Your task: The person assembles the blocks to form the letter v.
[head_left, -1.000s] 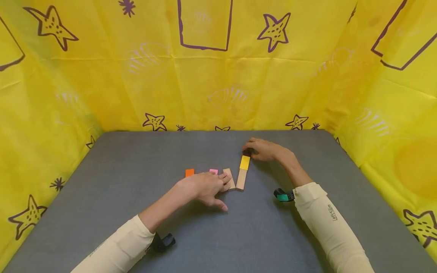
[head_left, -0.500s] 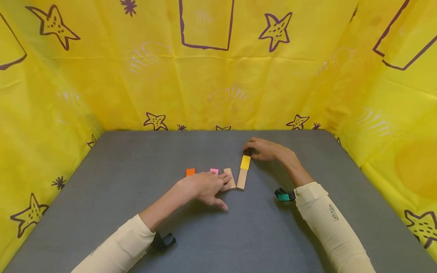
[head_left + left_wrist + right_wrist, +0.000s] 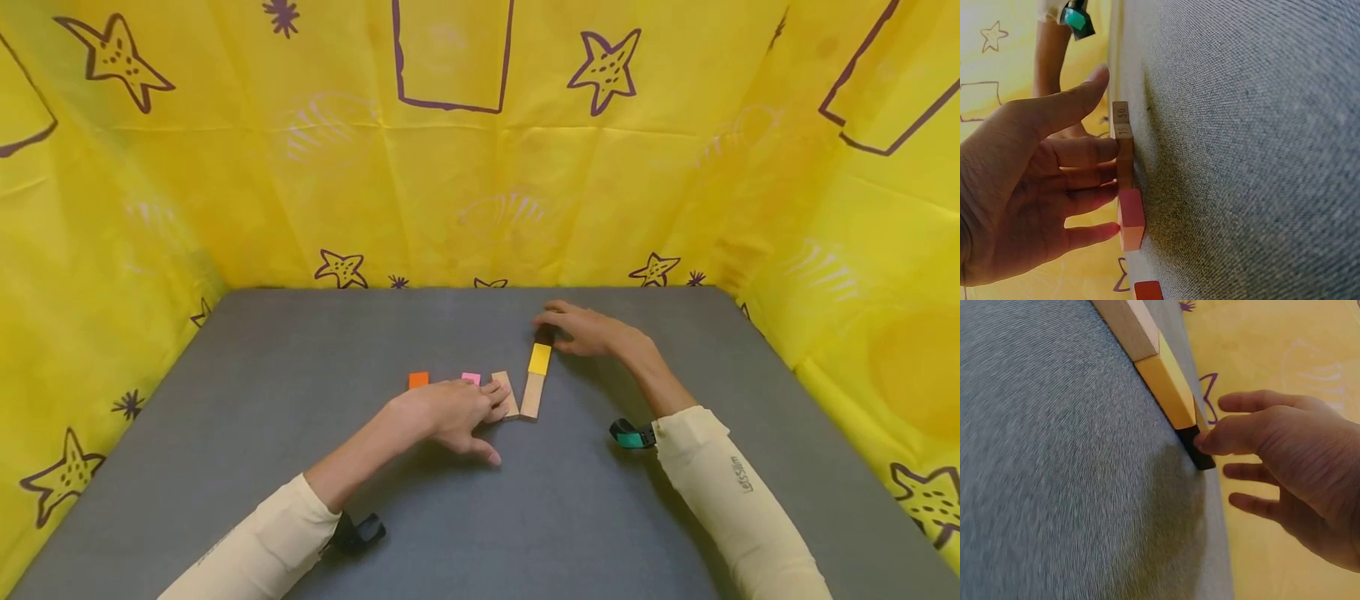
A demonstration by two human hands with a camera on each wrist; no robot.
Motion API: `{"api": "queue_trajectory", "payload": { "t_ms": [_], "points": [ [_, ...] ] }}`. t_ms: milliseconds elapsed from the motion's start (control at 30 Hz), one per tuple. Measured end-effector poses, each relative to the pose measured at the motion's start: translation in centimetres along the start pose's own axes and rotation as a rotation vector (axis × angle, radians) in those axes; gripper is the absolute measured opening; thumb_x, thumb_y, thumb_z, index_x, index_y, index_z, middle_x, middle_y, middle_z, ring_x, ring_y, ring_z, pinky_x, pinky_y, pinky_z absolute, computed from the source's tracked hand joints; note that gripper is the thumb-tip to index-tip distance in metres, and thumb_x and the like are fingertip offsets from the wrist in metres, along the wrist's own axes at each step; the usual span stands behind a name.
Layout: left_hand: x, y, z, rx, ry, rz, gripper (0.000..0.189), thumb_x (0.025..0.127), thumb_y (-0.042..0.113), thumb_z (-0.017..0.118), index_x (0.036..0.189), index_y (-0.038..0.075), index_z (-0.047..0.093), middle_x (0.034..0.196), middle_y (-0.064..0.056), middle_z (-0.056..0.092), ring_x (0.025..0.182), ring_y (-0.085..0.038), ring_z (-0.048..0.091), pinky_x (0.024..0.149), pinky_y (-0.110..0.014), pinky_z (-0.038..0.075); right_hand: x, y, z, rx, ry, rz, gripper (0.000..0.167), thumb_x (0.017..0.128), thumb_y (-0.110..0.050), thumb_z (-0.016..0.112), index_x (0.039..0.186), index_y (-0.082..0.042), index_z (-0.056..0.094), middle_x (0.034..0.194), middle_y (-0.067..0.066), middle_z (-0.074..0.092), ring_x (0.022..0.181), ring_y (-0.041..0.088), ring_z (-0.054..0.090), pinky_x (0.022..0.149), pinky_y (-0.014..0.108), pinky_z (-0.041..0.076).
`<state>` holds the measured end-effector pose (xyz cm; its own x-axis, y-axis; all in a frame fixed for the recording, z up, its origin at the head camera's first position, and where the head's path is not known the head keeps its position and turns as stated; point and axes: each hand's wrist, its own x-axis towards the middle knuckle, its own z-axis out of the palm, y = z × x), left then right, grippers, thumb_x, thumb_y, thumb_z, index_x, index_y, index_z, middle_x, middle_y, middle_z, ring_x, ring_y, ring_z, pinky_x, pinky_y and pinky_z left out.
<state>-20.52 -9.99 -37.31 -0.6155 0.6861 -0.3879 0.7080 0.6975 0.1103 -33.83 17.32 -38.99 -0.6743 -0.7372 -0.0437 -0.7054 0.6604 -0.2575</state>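
Observation:
In the head view, my left hand point(image 3: 450, 412) lies over a row of small blocks, fingers extended and thumb held apart. Its fingertips touch a plain wooden block point(image 3: 504, 398) and a pink block point(image 3: 1132, 219). That wooden block leans toward a second one point(image 3: 531, 397), their near ends meeting in a V. A yellow block point(image 3: 539, 360) continues the second one, followed by a black block point(image 3: 1196, 447). My right hand point(image 3: 588, 328) is at the black block, thumb against its side, other fingers loosely spread and apart from it.
An orange block point(image 3: 418, 380) lies left of the pink one, partly hidden by my left hand in the head view. The grey table point(image 3: 480, 533) is enclosed by yellow patterned cloth point(image 3: 480, 167). Numbers are printed on the wooden blocks' near ends.
My right hand has eased slightly away from the black block, uncovering more of it. The right forearm has shifted a little right. My left hand and the other blocks stay in place.

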Motion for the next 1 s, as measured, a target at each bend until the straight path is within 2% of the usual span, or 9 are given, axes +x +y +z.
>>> {"api": "queue_trajectory", "payload": {
  "t_ms": [67,167,333,567,767,1000],
  "points": [
    [-0.1,0.0,0.1,0.002,0.003,0.002,0.088,0.094,0.063,0.067,0.161,0.015,0.039,0.175,-0.007,0.024,0.158,-0.023,0.036,0.129,-0.04,0.034,-0.4,-0.2,-0.1,-0.026,0.01,-0.004,0.051,0.099,-0.005,0.066,0.148,-0.008,0.054,0.16,0.03,0.041,0.144,0.051,0.045,0.113,0.071,0.042],
    [-0.2,0.1,0.1,0.003,0.005,0.0,0.088,0.094,0.063,0.067,0.161,0.014,0.039,0.174,-0.007,0.025,0.158,-0.024,0.036,0.131,-0.04,0.031,-1.0,-0.4,-0.2,-0.061,0.028,-0.034,0.05,0.099,-0.003,0.066,0.147,-0.01,0.056,0.161,0.029,0.042,0.146,0.051,0.045,0.112,0.073,0.042],
    [-0.1,0.2,0.2,-0.001,0.007,-0.003,0.088,0.094,0.063,0.068,0.161,0.014,0.039,0.175,-0.007,0.024,0.159,-0.024,0.036,0.129,-0.039,0.034,-2.3,-0.5,-0.2,-0.143,0.056,-0.128,0.051,0.095,0.006,0.061,0.144,-0.009,0.06,0.155,0.027,0.052,0.14,0.048,0.053,0.107,0.067,0.05],
    [0.1,0.3,0.3,0.005,0.013,0.002,0.09,0.094,0.063,0.068,0.161,0.013,0.038,0.174,-0.008,0.026,0.158,-0.023,0.037,0.127,-0.038,0.037,-3.8,-0.7,1.0,-0.151,0.073,-0.224,0.063,0.088,0.014,0.056,0.146,-0.01,0.061,0.156,0.023,0.052,0.139,0.045,0.056,0.101,0.06,0.055],
    [0.0,0.1,0.2,-0.007,-0.008,-0.005,0.089,0.094,0.065,0.066,0.162,0.015,0.037,0.175,-0.006,0.024,0.159,-0.024,0.035,0.129,-0.039,0.034,-4.0,-0.9,1.8,-0.164,0.02,-0.169,0.066,0.089,0.015,0.053,0.149,-0.013,0.059,0.158,0.013,0.054,0.142,0.039,0.056,0.105,0.063,0.049],
    [0.0,-0.4,-0.4,-0.072,-0.047,-0.014,0.083,0.097,0.062,0.063,0.163,0.019,0.037,0.176,-0.002,0.021,0.164,-0.026,0.021,0.135,-0.044,0.019,-4.0,-1.2,1.3,-0.136,0.002,-0.133,0.068,0.086,0.017,0.05,0.146,-0.012,0.061,0.157,0.012,0.055,0.144,0.039,0.054,0.108,0.068,0.046]
  ]
}}
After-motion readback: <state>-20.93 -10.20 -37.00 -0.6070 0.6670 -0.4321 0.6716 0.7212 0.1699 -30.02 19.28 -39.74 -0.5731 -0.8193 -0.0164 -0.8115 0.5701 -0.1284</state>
